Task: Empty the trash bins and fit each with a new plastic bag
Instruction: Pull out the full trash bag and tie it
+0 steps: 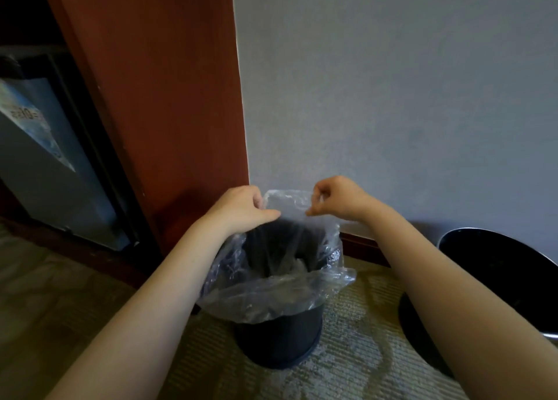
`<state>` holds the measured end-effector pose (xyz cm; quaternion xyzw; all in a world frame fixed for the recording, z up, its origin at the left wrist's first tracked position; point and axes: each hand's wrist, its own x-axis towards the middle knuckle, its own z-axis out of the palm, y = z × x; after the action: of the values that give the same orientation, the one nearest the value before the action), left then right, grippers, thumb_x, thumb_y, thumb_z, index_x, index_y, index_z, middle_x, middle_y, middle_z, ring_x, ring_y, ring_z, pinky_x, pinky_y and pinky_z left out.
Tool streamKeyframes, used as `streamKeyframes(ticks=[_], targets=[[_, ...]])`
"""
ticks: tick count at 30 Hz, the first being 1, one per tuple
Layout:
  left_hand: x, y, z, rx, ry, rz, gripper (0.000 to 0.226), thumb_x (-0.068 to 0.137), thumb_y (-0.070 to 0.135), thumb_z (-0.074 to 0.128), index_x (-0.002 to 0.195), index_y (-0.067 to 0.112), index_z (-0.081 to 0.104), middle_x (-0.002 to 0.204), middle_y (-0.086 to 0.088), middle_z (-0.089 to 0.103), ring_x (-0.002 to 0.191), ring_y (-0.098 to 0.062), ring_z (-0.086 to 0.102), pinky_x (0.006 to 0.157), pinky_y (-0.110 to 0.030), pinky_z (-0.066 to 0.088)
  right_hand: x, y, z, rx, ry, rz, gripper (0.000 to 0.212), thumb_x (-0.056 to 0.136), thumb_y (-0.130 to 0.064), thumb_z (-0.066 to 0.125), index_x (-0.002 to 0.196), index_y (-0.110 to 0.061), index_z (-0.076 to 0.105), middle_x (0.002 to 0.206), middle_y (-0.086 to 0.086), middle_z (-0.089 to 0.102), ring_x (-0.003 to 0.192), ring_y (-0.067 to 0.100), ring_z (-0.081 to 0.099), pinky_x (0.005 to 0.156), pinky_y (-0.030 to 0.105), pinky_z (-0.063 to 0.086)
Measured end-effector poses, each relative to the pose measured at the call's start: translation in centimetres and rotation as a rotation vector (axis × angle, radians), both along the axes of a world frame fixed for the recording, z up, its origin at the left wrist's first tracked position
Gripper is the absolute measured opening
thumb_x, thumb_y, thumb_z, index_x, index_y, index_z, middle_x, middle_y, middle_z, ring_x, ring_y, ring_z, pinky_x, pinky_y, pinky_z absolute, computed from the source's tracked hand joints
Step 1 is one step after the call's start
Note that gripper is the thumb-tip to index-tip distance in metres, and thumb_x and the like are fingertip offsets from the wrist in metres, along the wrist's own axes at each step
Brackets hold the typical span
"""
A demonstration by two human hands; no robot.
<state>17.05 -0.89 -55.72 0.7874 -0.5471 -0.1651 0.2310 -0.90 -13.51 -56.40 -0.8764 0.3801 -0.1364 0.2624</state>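
plastic, clear and thin: the bag (271, 291) sat in the dark bin (277, 336) at lower centre of the frame, its near edge already folded down over the rim and its far edge raised above the rim. our left hand (241, 209) pinched that raised edge between thumb and curled fingers; our right hand (335, 199) pinched it likewise, just beside. we judged this bin's lining about half done, since the far edge was not yet turned over the rim. a second dark bin (513, 279), at the right edge, showed no bag that we could make out and likely awaited one.
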Motion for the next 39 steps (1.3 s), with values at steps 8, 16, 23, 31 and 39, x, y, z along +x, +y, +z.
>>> streamKeyframes(ticks=[8, 16, 23, 31, 39], targets=[[-0.9, -1.5, -0.1, -0.08, -0.019, -0.13, 0.075, 0.084, 0.044, 0.066, 0.146, 0.025, 0.028, 0.15, 0.0, 0.027, 0.137, -0.021, 0.029, 0.111, -0.043, 0.032, -0.6, 1.2, 1.2, 0.248, -0.283, 0.168, 0.026, 0.075, 0.003, 0.077, 0.069, -0.015, 0.059, 0.068, -0.001, 0.061, 0.059, 0.001, 0.056, 0.062, 0.014, 0.048], [-1.4, -1.7, -2.7, -0.205, -0.173, -0.112, 0.028, 0.091, 0.028, 0.059, 0.066, 0.022, 0.048, 0.066, 0.003, 0.052, 0.07, -0.025, 0.054, 0.062, -0.032, 0.042, -1.2, -0.2, -3.0, 0.378, -0.085, 0.145, 0.034, 0.078, -0.011, 0.078, 0.104, -0.018, 0.058, 0.104, 0.004, 0.067, 0.1, 0.02, 0.064, 0.092, 0.035, 0.051], [-2.0, -1.7, -2.5, -0.345, -0.388, 0.106, 0.025, 0.084, 0.025, 0.063, 0.103, 0.01, 0.055, 0.106, -0.011, 0.052, 0.101, -0.031, 0.05, 0.082, -0.041, 0.046, -2.8, -1.0, -5.9, 0.131, 0.353, 0.004, 0.011, 0.083, -0.018, 0.073, 0.08, -0.017, 0.062, 0.085, 0.0, 0.064, 0.086, 0.018, 0.06, 0.07, 0.025, 0.045], [-9.1, -2.2, -3.9, 0.072, -0.241, -0.468, 0.054, 0.073, 0.071, 0.059, 0.095, 0.021, 0.053, 0.098, 0.005, 0.051, 0.087, -0.015, 0.052, 0.075, -0.035, 0.047, -2.6, -2.6, -3.4, 0.145, -0.254, -0.264, 0.012, 0.083, -0.012, 0.073, 0.092, -0.015, 0.066, 0.069, 0.001, 0.054, 0.059, 0.013, 0.051, 0.055, 0.022, 0.043], [-8.2, -1.8, -7.7, 0.05, -0.187, -0.427, 0.027, 0.087, 0.036, 0.059, 0.067, 0.021, 0.051, 0.075, -0.002, 0.062, 0.079, -0.029, 0.062, 0.062, -0.031, 0.042, -4.4, -1.5, -5.4, 0.656, 0.027, -0.158, 0.045, 0.084, -0.016, 0.074, 0.122, -0.018, 0.05, 0.079, 0.006, 0.066, 0.06, 0.015, 0.064, 0.063, 0.03, 0.055]])
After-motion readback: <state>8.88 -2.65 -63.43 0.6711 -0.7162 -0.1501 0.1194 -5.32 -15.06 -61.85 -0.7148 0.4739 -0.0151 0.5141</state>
